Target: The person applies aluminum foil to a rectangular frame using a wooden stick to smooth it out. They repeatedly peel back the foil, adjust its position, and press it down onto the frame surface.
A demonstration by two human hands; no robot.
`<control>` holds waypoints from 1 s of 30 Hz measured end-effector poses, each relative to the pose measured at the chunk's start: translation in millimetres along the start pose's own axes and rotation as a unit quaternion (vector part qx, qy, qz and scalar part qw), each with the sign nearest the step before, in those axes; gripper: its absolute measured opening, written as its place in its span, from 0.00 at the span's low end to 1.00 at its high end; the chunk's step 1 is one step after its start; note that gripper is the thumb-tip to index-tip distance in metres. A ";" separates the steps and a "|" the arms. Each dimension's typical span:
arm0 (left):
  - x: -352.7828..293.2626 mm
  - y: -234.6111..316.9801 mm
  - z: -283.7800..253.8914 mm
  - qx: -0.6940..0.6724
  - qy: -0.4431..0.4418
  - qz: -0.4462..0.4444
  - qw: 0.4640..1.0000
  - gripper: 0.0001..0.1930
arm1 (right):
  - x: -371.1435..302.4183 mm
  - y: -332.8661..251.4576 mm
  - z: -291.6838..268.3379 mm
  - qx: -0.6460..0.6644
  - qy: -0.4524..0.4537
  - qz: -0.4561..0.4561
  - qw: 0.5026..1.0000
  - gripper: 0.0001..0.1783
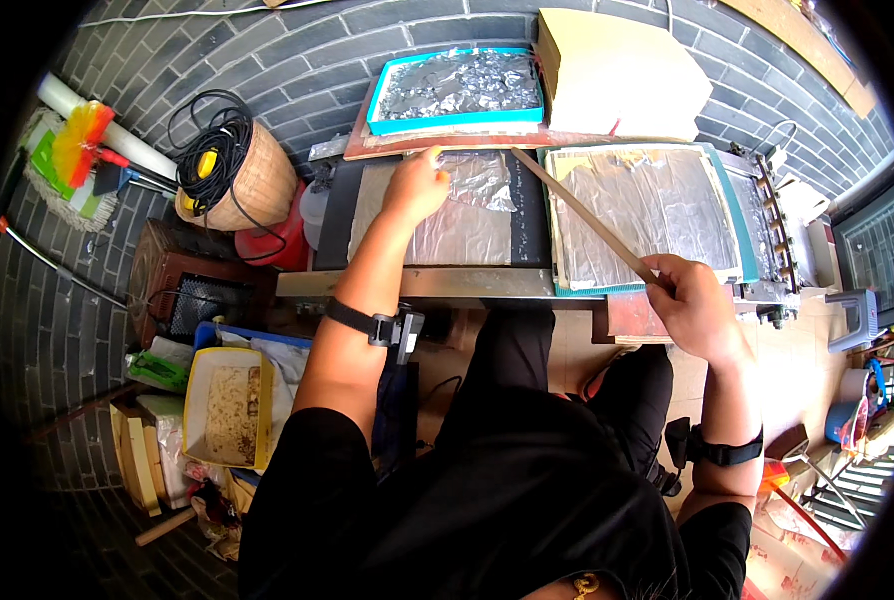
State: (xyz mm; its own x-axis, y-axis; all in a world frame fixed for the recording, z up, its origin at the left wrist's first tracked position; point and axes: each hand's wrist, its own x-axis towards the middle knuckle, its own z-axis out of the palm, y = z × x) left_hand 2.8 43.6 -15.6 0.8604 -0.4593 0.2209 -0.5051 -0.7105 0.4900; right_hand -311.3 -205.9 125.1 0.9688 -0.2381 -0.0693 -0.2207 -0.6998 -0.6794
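My left hand is over the left half of the bench with its fingers curled together at the left edge of a piece of thin silver foil. What is between the fingertips is hidden. The foil lies on a pale sheet on a dark board. My right hand grips the near end of a long, flat brown wooden stick. The stick slants up and left, its far tip near the gap between the two work areas. Under it lies a stack of sheets topped with silver foil.
Behind, a blue-rimmed tray of crumpled foil and a thick stack of yellowish paper sit on a reddish board. A basket with coiled black cable stands left. A yellow tray is low left. A metal rail edges the bench.
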 end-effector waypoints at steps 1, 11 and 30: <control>3.4 5.3 5.5 -0.063 0.005 0.023 0.998 0.26 | 1.9 -0.2 1.5 -0.001 -0.004 0.002 1.000 0.15; 23.7 58.7 38.0 -0.025 -0.110 0.018 0.993 0.32 | 13.9 20.8 15.7 0.020 -0.015 -0.036 0.999 0.15; 25.8 57.2 42.7 -0.013 -0.123 0.006 0.992 0.35 | 19.1 27.8 17.9 0.100 -0.040 0.001 0.994 0.12</control>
State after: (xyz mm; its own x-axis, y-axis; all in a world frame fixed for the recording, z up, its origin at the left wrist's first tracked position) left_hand -6.8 -31.6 -17.9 0.8096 -0.5867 0.0168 -0.5113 -0.6909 0.5111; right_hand -296.9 -217.9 91.9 0.9761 -0.1787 -0.1235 -0.2031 -0.5490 -0.8107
